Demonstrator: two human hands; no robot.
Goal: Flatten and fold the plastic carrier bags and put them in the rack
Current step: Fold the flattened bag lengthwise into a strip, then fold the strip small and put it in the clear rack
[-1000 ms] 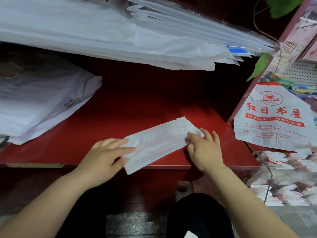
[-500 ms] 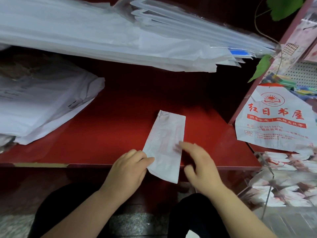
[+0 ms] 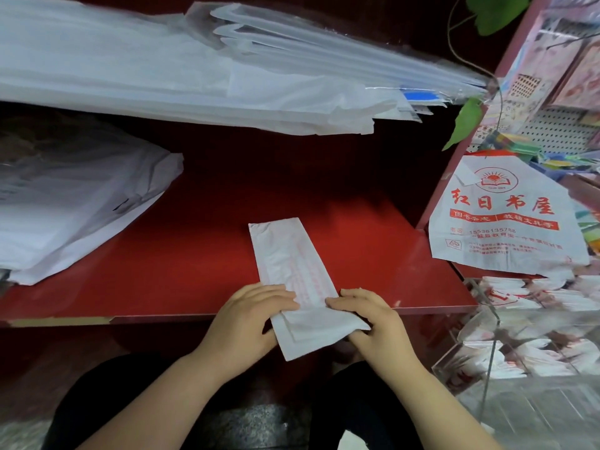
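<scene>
A long, narrow folded white plastic carrier bag (image 3: 292,274) with faint red print lay on the glossy red surface (image 3: 181,261). It ran away from the person, and its near end hung over the front edge. That near end was doubled back on itself, so a shorter flap showed on top of the strip.

The left hand (image 3: 246,319) held the bag's left side. Its fingers (image 3: 276,295) lay close together across the plastic, with the thumb tucked at the edge below. The right hand (image 3: 373,323) held the right side. Its fingers (image 3: 344,302) were pressed together on top, and the thumb sat under the flap, pinching the folded end. The two hands nearly met across the strip.

To the right, beyond the end of the surface, stood a clear plastic rack (image 3: 487,349) with folded white-and-red bags stacked inside its compartments. Above it hung an unfolded white carrier bag printed with red characters and a sun-and-book emblem (image 3: 500,219).

On the left of the surface sat a rumpled pile of white plastic sheets (image 3: 71,203), well apart from the hands. A broad stack of flat white and translucent bags (image 3: 181,73) jutted out overhead, and a green leaf (image 3: 464,121) dangled by its right tip.
</scene>
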